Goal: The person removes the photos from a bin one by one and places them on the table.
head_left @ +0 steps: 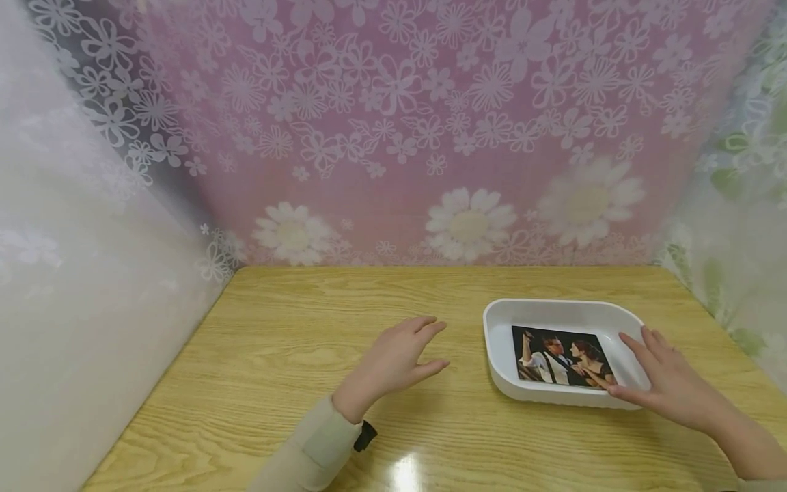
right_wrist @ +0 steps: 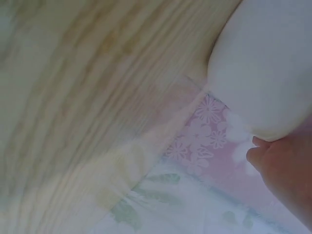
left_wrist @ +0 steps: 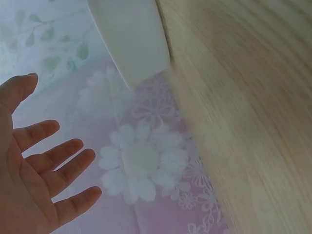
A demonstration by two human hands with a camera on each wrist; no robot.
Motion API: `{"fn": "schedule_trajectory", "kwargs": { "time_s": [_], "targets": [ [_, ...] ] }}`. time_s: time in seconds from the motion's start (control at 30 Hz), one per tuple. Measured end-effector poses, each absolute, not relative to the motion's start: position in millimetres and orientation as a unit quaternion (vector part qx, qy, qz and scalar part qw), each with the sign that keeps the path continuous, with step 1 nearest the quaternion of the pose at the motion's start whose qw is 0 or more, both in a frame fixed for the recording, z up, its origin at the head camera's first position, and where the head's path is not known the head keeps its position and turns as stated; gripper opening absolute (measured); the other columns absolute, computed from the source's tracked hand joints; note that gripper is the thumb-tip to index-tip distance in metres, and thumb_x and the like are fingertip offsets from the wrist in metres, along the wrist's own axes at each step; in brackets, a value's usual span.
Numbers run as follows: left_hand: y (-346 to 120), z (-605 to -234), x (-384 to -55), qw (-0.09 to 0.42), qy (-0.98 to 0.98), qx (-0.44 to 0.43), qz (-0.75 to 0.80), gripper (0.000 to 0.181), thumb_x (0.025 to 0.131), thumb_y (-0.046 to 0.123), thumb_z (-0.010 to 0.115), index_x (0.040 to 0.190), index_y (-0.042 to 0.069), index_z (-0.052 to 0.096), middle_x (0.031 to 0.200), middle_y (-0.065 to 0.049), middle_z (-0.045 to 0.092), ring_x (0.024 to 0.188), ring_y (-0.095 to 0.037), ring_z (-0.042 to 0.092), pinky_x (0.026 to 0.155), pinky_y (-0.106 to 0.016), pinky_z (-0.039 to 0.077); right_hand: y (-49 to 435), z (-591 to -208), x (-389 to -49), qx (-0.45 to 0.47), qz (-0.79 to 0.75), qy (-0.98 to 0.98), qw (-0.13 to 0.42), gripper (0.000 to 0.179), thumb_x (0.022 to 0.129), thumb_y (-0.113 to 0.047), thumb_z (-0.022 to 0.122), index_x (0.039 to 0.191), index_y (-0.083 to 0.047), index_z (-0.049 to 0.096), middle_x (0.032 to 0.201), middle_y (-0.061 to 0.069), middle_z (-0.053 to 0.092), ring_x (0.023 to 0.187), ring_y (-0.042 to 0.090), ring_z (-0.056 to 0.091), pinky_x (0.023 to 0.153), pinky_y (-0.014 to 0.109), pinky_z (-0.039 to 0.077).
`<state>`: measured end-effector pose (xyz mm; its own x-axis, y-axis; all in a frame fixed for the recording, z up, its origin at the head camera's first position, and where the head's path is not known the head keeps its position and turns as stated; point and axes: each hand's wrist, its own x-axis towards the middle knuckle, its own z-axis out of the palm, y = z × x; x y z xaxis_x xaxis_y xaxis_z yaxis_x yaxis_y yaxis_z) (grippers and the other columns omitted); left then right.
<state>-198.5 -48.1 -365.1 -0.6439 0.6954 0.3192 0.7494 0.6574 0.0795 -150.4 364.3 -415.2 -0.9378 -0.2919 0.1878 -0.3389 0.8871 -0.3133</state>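
A white plastic tray [head_left: 504, 387] with rounded corners stands on the right part of the table. Flat inside it lies a dark picture card [head_left: 562, 359] printed with two people. My right hand [head_left: 673, 379] is at the tray's right end, fingers spread and fairly straight over the rim, thumb at the near right corner. From the right wrist, the fingertips [right_wrist: 258, 153] show right at the rim of the tray [right_wrist: 263, 68]. My left hand [head_left: 396, 359] is held over the table left of the tray, apart from it, its fingers loosely extended around nothing; all the fingers [left_wrist: 73, 170] show in the left wrist view.
The wood-grain table [head_left: 295, 321] ends at a pink flowered curtain [head_left: 381, 137] behind. Pale sheets hang along the left side [head_left: 92, 239] and the right side [head_left: 738, 239]. A black strap [head_left: 365, 436] sits on the left wrist, by the light sleeve [head_left: 313, 444].
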Motion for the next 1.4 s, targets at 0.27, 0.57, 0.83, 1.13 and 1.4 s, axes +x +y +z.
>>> {"fn": "schedule_trajectory", "kwargs": {
  "time_s": [0.27,0.57,0.83,1.13,1.4],
  "targets": [
    [-6.4,-358.8,-216.6,0.067,-0.901,-0.408,-0.132,0.059,0.087,0.051,0.045,0.133,0.014,0.041,0.128,-0.004,0.044,0.115,-0.017,0.043,0.090,-0.031,0.038,367.3,-417.4,-155.6,0.163,0.151,-0.972,0.078,0.099,0.073,-0.039,0.069,0.136,0.012,0.013,0.130,0.045,0.002,0.124,0.045,-0.015,0.094,0.057,-0.012],
    [54.5,-356.2,-236.6,-0.033,-0.897,-0.431,-0.093,0.065,0.084,0.056,0.045,0.137,0.020,0.034,0.134,0.005,0.038,0.119,-0.009,0.038,0.092,-0.026,0.035,364.4,-416.7,-149.0,0.156,0.165,-0.972,0.060,0.099,0.074,-0.038,0.068,0.137,0.012,0.009,0.132,0.043,-0.005,0.124,0.039,-0.021,0.096,0.044,-0.018],
    [89.1,-366.9,-237.7,-0.069,-0.894,-0.439,-0.055,0.069,0.079,0.054,0.053,0.137,0.023,0.032,0.131,0.008,0.039,0.115,-0.004,0.039,0.089,-0.019,0.035,355.0,-420.0,-141.7,0.164,0.163,-0.970,0.075,0.100,0.072,-0.038,0.070,0.138,0.010,0.011,0.133,0.041,-0.005,0.126,0.036,-0.020,0.095,0.034,-0.019],
    [105.7,-392.3,-237.9,-0.078,-0.900,-0.429,0.020,0.081,0.068,0.058,0.061,0.136,0.025,0.032,0.118,0.008,0.048,0.107,-0.005,0.044,0.088,-0.020,0.034,344.7,-420.8,-132.7,0.179,0.166,-0.967,0.074,0.098,0.073,-0.038,0.069,0.139,0.007,0.012,0.137,0.037,-0.006,0.127,0.031,-0.020,0.095,0.031,-0.020],
    [111.1,-402.7,-234.3,-0.083,-0.912,-0.397,0.057,0.093,0.056,0.066,0.065,0.135,0.031,0.031,0.113,0.009,0.050,0.105,-0.007,0.044,0.087,-0.022,0.034,346.1,-419.4,-129.8,0.170,0.161,-0.969,0.080,0.098,0.073,-0.038,0.069,0.138,0.008,0.013,0.137,0.036,-0.005,0.128,0.030,-0.019,0.095,0.029,-0.019]
  ]
}}
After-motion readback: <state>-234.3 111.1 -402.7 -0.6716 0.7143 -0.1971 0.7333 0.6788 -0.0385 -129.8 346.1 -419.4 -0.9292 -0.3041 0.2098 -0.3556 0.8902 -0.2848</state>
